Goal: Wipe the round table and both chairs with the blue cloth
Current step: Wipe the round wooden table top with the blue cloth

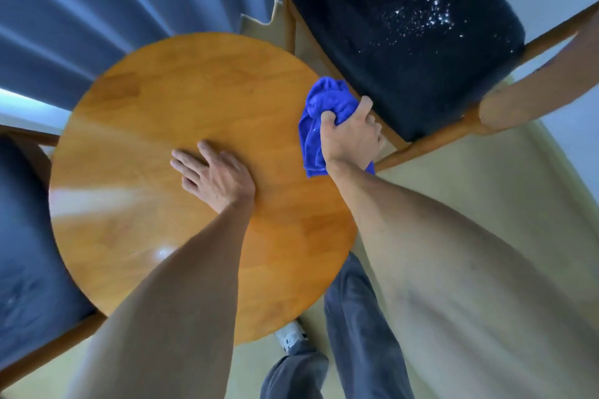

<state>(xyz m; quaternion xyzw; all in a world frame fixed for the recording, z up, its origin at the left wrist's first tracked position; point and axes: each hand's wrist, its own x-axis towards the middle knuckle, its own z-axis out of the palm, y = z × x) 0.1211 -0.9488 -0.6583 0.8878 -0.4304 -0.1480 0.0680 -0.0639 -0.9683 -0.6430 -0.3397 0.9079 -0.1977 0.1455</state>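
Observation:
A round wooden table (pixel 155 100) fills the middle of the view. My left hand (pixel 217 176) lies flat on its top, fingers spread, holding nothing. My right hand (pixel 351 136) grips a bunched blue cloth (pixel 324 104) at the table's right edge, beside the right chair. That chair (pixel 405 42) has a wooden frame and a dark seat sprinkled with white specks. The left chair (pixel 29 253) with a dark blue seat shows partly at the left edge.
Blue curtains (pixel 97 3) hang behind the table. The floor (pixel 470 188) is pale beige. My legs in grey trousers (pixel 353 317) and a white shoe (pixel 290 335) stand close to the table's near right edge. A wooden chair arm (pixel 534 94) juts out at right.

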